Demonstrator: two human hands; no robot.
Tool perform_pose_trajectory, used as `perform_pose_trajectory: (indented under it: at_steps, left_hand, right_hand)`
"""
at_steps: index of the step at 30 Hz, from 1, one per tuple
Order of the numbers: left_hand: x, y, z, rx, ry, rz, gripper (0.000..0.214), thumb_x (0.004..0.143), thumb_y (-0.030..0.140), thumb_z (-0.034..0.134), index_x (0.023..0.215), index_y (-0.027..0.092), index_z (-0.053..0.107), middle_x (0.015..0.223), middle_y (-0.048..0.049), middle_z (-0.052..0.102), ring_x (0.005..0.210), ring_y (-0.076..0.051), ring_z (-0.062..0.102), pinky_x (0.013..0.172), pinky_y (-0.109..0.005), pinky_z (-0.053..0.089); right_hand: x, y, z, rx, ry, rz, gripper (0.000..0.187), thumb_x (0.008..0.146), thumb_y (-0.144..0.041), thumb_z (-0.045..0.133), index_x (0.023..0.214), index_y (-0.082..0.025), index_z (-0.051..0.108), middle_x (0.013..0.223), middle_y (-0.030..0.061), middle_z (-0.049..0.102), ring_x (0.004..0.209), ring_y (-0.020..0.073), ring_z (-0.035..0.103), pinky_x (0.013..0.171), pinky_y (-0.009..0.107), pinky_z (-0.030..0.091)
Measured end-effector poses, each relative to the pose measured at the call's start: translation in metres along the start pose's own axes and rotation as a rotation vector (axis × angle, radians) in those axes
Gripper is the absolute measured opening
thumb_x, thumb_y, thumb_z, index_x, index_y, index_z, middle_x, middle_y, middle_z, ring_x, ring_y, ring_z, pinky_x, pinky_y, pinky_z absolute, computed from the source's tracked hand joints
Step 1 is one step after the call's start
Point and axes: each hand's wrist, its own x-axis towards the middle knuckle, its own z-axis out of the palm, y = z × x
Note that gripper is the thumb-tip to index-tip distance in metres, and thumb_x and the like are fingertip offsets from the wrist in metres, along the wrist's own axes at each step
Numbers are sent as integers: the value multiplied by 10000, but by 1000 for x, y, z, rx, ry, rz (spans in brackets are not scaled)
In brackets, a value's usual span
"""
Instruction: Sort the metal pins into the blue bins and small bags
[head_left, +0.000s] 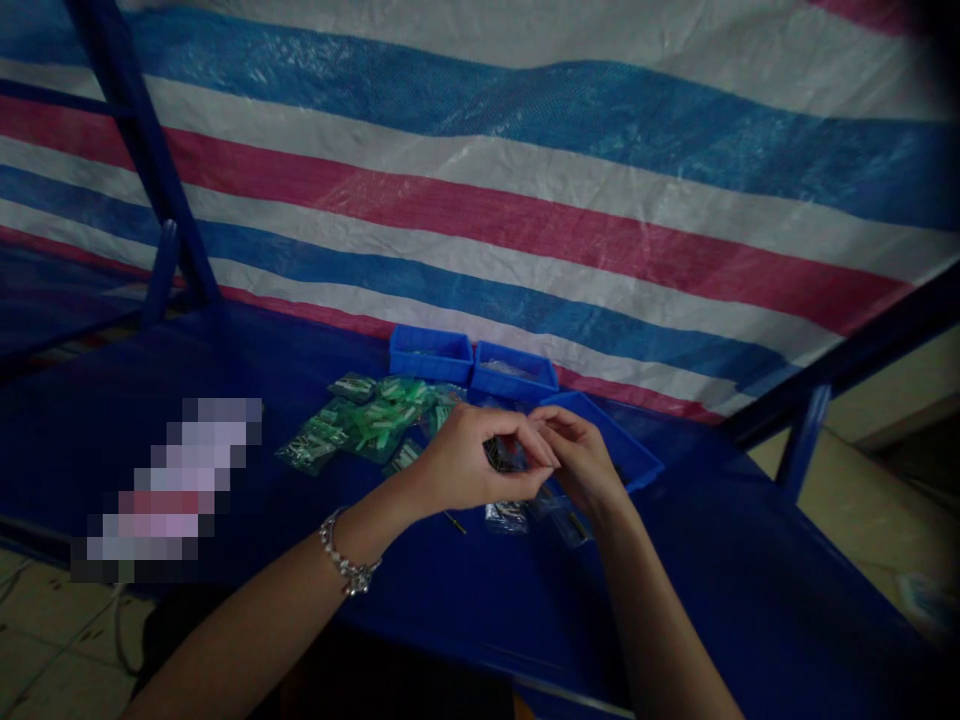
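My left hand (480,462) and my right hand (581,462) are raised close together above a blue table top (675,560), with their fingertips meeting. A small bunch of dark pins or screws (499,455) shows inside the curl of my left fingers. Whatever my right fingertips pinch is too small to make out. Below my hands lie clear plastic bags of small parts (506,517). One loose dark pin (454,521) lies near my left wrist. Green-tinted bags of parts (382,420) are piled to the left of my left hand.
Several blue plastic bins stand along the far table edge, one (431,355) at the back and a tilted one (622,445) just beyond my right hand. A striped tarpaulin (480,220) hangs behind, with a blue metal frame (142,150) at left. A pixelated patch (165,490) covers something on the table.
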Motion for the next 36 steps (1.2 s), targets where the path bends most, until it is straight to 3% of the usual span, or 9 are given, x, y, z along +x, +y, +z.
perform_pose_trajectory:
  at_steps: [5,8,21,29,36]
  left_hand:
    - [-8,15,11,-179,-268,-34,74,688,164,600,689,90,600,720,-69,633,673,-121,578,657,-232,445]
    - [-9,15,13,-292,-359,-63,91,693,176,619,707,87,603,741,-72,631,701,-121,577,684,-235,442]
    - [-12,16,19,-623,-383,-241,124,634,172,681,680,87,602,699,-50,599,685,-114,567,682,-243,455]
    - [-12,12,17,-716,-447,-266,75,630,74,653,694,95,619,697,-40,612,681,-104,573,675,-227,454]
    - [-11,12,18,-674,-464,-273,67,625,100,668,678,99,627,694,-40,610,691,-104,561,694,-232,445]
  right_hand:
    - [0,-3,2,-74,28,23,219,604,-344,685,695,-177,577,561,-35,525,445,60,403,416,189,271]
    - [2,-2,1,-105,26,17,224,601,-345,684,693,-173,576,547,-38,525,437,54,393,408,183,257]
    - [5,5,-1,-193,-6,-19,185,642,-334,644,707,-173,579,562,-31,549,451,58,410,436,193,290]
    - [2,3,2,-254,-5,-39,172,659,-328,620,712,-172,570,540,-36,523,457,67,419,428,193,299]
    - [1,0,6,-244,-20,-36,180,648,-328,628,695,-169,558,572,-29,541,474,69,439,449,201,321]
